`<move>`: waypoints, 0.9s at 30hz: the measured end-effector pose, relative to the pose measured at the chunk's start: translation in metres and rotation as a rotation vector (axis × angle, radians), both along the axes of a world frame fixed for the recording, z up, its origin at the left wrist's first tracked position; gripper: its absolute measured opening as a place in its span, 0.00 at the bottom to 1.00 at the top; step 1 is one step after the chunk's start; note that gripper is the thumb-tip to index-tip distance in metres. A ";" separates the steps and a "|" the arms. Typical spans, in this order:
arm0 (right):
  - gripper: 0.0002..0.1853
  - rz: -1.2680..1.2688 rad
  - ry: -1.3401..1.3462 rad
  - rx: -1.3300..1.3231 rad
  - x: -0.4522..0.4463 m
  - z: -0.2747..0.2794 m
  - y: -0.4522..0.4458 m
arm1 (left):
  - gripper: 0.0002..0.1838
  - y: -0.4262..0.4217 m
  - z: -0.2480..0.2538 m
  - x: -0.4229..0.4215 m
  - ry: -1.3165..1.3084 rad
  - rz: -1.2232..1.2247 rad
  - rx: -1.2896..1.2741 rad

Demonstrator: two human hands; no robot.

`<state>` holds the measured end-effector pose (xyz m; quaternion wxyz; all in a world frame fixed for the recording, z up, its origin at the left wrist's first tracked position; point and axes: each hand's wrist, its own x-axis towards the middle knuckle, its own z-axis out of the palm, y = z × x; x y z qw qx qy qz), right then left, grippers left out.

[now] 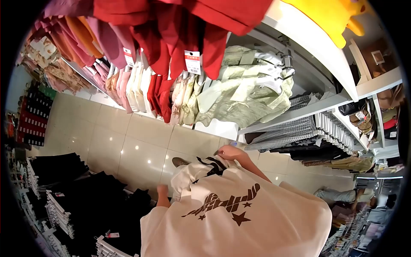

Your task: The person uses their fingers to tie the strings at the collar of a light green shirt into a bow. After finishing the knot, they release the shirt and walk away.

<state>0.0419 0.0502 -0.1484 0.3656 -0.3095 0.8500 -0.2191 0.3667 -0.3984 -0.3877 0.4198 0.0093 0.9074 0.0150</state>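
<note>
My right hand shows beyond the hem of the cream shirt I wear, which has a dark print and stars. Its fingers are curled, and what they hold is too small to make out. Right beside it lies bunched white cloth with a black strip. On the other side of the cloth, my left hand is partly hidden by the shirt, close to black garments, and its fingers are not clear. A shoe shows on the floor past the cloth.
Red garments and pale green clothes hang ahead on a white shelf unit. Stacked black garments fill the lower left. Checked clothes hang on the right. A tiled floor runs between. Another person stands at the far right.
</note>
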 end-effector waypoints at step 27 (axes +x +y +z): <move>0.26 0.071 -0.304 -0.084 -0.070 0.035 -0.346 | 0.10 -0.080 0.056 0.053 0.559 2.002 0.853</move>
